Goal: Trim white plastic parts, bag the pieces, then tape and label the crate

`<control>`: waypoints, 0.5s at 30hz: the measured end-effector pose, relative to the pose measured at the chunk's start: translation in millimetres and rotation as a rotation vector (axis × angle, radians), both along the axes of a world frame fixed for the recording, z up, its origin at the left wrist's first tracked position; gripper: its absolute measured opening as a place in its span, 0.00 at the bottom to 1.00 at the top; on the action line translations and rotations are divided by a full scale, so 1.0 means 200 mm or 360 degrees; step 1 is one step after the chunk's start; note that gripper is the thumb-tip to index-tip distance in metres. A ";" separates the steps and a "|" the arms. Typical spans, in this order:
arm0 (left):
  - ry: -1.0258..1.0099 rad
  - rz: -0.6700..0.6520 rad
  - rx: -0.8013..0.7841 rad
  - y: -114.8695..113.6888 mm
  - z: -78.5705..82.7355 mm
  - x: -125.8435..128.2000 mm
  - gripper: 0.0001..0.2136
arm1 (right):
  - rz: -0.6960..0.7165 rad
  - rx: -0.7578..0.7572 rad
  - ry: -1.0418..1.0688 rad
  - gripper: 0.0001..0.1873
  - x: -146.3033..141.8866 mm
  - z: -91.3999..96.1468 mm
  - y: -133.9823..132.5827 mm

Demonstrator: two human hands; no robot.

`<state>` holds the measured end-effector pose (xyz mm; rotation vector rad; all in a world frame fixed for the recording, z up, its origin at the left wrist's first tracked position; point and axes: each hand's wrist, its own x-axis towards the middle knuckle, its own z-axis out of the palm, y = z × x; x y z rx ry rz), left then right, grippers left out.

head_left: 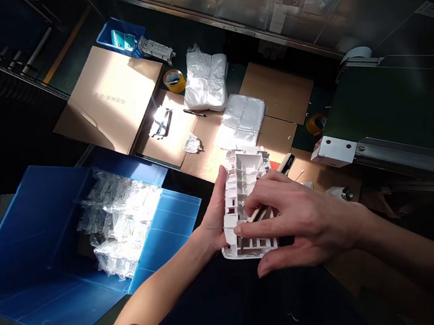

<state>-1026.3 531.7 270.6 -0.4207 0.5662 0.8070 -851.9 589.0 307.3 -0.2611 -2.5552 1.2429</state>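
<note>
A white plastic housing (237, 185) with a grid of ribs and small openings is held up in front of me, its ribbed inside facing me. My left hand (213, 219) grips it from the left and underneath, thumb along its edge; the other fingers are hidden behind it. Over its right side lies my right hand (297, 212), holding a slim beige-and-black tool (287, 164) that slants down between the fingers into the housing. Whether it is a knife or a pen I cannot tell. One right fingertip rests on the housing's lower left part.
An open blue box (166, 235) at lower left contains several bagged white parts (121, 225). On the bench are stacked cardboard sheets (111, 99), clear plastic bags (206, 81), yellow tape (174, 81) and a blue bin (121, 27). A green conveyor belt (405, 104) stands at right.
</note>
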 end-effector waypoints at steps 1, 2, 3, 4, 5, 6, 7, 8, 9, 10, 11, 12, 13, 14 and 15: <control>-0.0023 -0.0002 0.0010 0.00 0.00 0.00 0.29 | -0.0008 0.0003 0.0008 0.20 0.00 0.00 0.00; -0.0021 -0.0012 0.0001 0.00 0.00 0.00 0.29 | -0.0015 0.0012 0.0029 0.20 0.00 -0.01 0.00; 0.0000 -0.0030 -0.0022 0.00 0.00 0.00 0.29 | -0.0025 0.0025 0.0056 0.20 0.00 -0.01 -0.01; 0.0032 -0.0058 -0.0056 0.00 0.00 -0.01 0.29 | -0.0036 0.0038 0.0083 0.20 0.00 -0.02 -0.01; 0.0069 -0.0084 -0.0095 0.00 0.00 -0.01 0.29 | -0.0051 0.0049 0.0108 0.20 0.00 -0.03 -0.02; 0.0101 -0.0104 -0.0134 0.00 0.00 -0.01 0.29 | -0.0069 0.0060 0.0126 0.20 0.00 -0.03 -0.02; 0.0119 -0.0124 -0.0163 0.00 0.00 -0.01 0.29 | -0.0086 0.0070 0.0141 0.20 0.00 -0.03 -0.03; 0.0130 -0.0139 -0.0184 0.00 0.00 -0.01 0.29 | -0.0101 0.0083 0.0151 0.20 0.00 -0.04 -0.03; 0.0140 -0.0144 -0.0195 0.00 0.00 -0.01 0.29 | -0.0116 0.0096 0.0155 0.21 0.00 -0.04 -0.03; 0.0156 -0.0141 -0.0200 -0.01 0.00 -0.01 0.28 | -0.0128 0.0108 0.0159 0.21 0.01 -0.04 -0.04; 0.0177 -0.0134 -0.0201 -0.01 0.00 -0.01 0.28 | -0.0137 0.0118 0.0162 0.21 0.01 -0.04 -0.04; 0.0199 -0.0125 -0.0200 -0.01 0.01 -0.01 0.28 | -0.0146 0.0126 0.0166 0.21 0.01 -0.04 -0.04; 0.0214 -0.0116 -0.0201 -0.01 0.01 0.00 0.27 | -0.0152 0.0133 0.0172 0.21 0.01 -0.04 -0.04; 0.0224 -0.0106 -0.0201 -0.01 0.01 0.00 0.27 | -0.0156 0.0139 0.0176 0.21 0.02 -0.03 -0.05; 0.0228 -0.0100 -0.0196 -0.01 0.01 0.00 0.26 | -0.0160 0.0147 0.0185 0.21 0.02 -0.03 -0.05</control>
